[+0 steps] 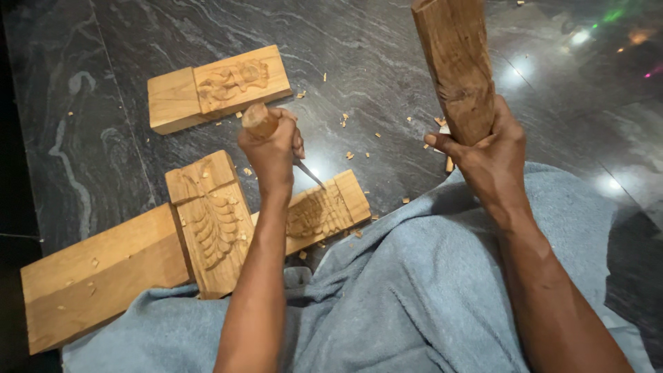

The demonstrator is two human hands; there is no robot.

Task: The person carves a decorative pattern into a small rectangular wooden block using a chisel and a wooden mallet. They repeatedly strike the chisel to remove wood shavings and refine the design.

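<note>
Gripping chisel [276, 135] in left hand [273, 148], tip angling onto carved block [324, 211] on floor [387, 76] near lap, w/ right hand [490, 155] clenching raised wooden mallet [456, 65] for striking; other carved blocks lying left & far.

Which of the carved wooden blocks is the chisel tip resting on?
The carved block lying crosswise below the left hand, its chisel tip on it. The upright-lying block and far block are untouched.
</note>
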